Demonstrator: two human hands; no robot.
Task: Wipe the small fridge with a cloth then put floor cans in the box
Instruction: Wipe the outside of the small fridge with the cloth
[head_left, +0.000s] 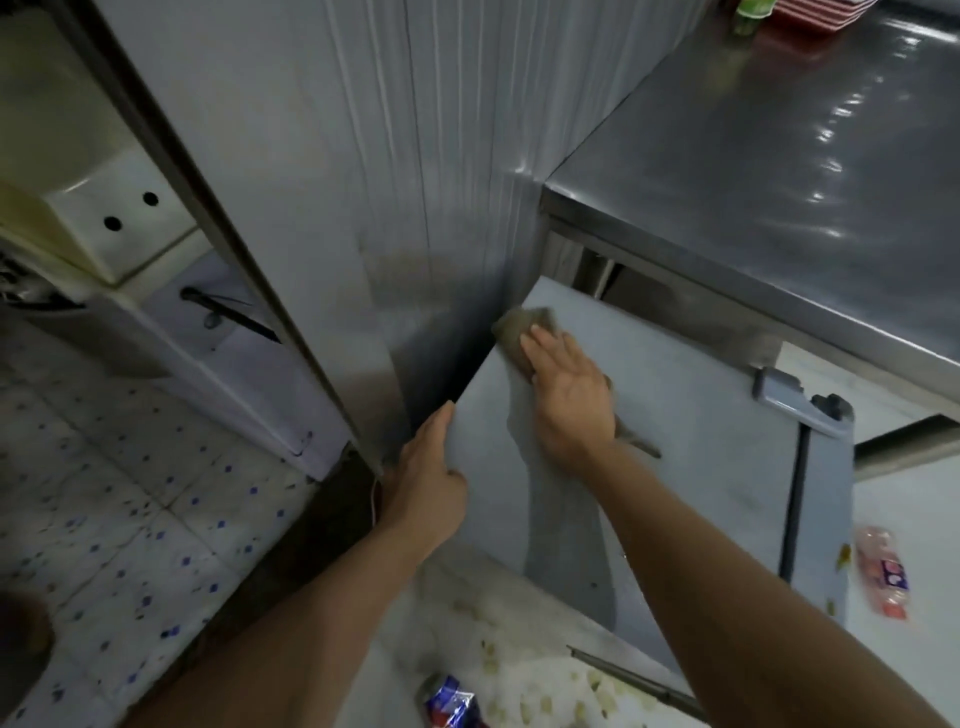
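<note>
The small fridge (675, 441), pale grey-blue, stands on the floor tucked partly under a stainless steel tabletop (779, 182), its flat top facing the camera and a hinge bracket (779, 387) showing at its right corner. A brownish cloth (519, 332) lies on the far left part of that top, pressed flat beneath the right hand (566, 395), whose fingers are stretched out straight over it; a tail of the cloth trails out near the wrist. The left hand (426, 478) takes a grip on the fridge's left edge, thumb on top and fingers curled around the side. To the left rises a tall grey ribbed panel (363, 156), and beyond it a white appliance (130, 223) with two dark holes in its casing. The floor (130, 519) there is white tile speckled with blue and looks grimy along the seams. Near the bottom edge of the head view a blue, red and white can (452, 701) lies on the floor, blurred, and a crumpled pink plastic bottle (883, 571) lies on the pale floor to the right of the fridge. At the far end of the tabletop sit red stacked items (810, 13) and something green (753, 10), too cut off to identify.
</note>
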